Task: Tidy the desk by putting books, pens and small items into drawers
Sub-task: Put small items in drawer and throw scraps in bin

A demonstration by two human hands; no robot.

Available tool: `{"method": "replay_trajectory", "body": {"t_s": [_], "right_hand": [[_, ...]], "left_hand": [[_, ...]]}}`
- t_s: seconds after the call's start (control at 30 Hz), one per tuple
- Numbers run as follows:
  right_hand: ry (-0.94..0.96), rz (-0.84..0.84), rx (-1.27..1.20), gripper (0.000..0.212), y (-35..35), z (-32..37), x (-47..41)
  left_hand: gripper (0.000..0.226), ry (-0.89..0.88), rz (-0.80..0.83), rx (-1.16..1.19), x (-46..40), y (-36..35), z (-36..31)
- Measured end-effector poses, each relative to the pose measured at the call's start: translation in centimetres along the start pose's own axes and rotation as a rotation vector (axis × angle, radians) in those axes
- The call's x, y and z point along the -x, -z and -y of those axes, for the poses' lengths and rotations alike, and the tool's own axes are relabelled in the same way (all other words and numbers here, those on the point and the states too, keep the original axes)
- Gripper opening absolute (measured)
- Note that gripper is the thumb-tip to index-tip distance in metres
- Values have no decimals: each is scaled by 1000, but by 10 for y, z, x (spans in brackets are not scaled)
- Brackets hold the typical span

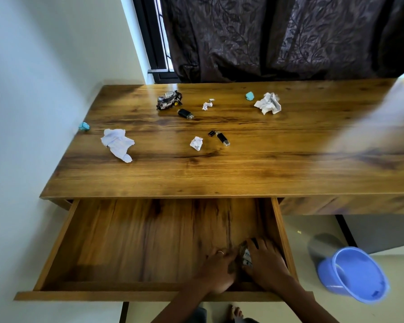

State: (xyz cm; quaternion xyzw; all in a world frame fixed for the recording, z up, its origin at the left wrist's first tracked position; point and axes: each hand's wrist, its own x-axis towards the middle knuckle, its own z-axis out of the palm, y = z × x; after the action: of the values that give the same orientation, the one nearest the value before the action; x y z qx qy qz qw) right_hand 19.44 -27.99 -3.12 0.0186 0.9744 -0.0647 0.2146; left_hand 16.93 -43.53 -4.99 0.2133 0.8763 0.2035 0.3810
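**Drawer open, first items going in; most of the desk clutter still out**

The drawer (63, 241) stands pulled well out below the desk (219, 173), and both hands are down in its near right corner, at about 5 o'clock in the view. The left hand (216, 270) and the right hand (265, 266) lie close together with a small bundle of items (245, 255) between them; the fingers look curved about it, though motion blur hides what the bundle is and whether either hand truly grips or only steadies it. The rest of the drawer floor shows bare wood.

Judging by this, the task is at an early to middle stage: one batch is being set down, and much remains on the desktop. Left to collect:

- a black USB stick (185, 113) at about 12 o'clock, just below a crumpled foil wrapper (169, 100)
- a second USB stick (223, 138) near the centre, with its loose black cap (211, 133) just beside it
- a teal eraser-like piece (249, 96) at 1 o'clock and another teal piece (84, 126) at 10 o'clock by the wall

Crumpled papers also lie about: a large crumpled paper (268, 103) at 1 o'clock, a small paper scrap (207, 104), a paper ball (196, 143) beside the second stick, and a lined crumpled sheet (117, 143) at 10 o'clock. These look like rubbish rather than drawer items; a blue bin (357, 273) tipped on the floor at 4 o'clock may be meant for them. No books or pens show on the desk.
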Motion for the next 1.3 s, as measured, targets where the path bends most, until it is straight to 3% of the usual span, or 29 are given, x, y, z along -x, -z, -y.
{"method": "replay_trajectory", "body": {"t_s": [0.17, 0.23, 0.33, 0.4, 0.6, 0.77, 0.97, 1.1, 1.3], "right_hand": [[101, -286, -207, 38, 26, 10, -6], [129, -443, -264, 35, 41, 18, -16], [156, -619, -321, 31, 70, 27, -37], [168, -676, -351, 26, 91, 32, -55], [166, -644, -406, 27, 132, 40, -123], [84, -571, -396, 33, 150, 41, -185], [-30, -481, -388, 45, 158, 41, -238], [-20, -550, -458, 42, 157, 40, -258], [-92, -651, -539, 36, 158, 39, -276]], "left_hand": [[47, -106, -411, 37, 1, 19, 0], [45, -176, -618, 142, 1, 39, 0], [32, -229, -929, 66, -7, 81, 9], [30, -218, -1031, 34, -16, 110, 20], [38, -25, -1054, -8, -48, 177, 63], [51, 138, -937, -86, -68, 190, 81], [56, 146, -902, -140, -79, 193, 85], [68, 108, -937, -139, -89, 202, 87], [65, 66, -1024, -37, -117, 234, 91]]}}
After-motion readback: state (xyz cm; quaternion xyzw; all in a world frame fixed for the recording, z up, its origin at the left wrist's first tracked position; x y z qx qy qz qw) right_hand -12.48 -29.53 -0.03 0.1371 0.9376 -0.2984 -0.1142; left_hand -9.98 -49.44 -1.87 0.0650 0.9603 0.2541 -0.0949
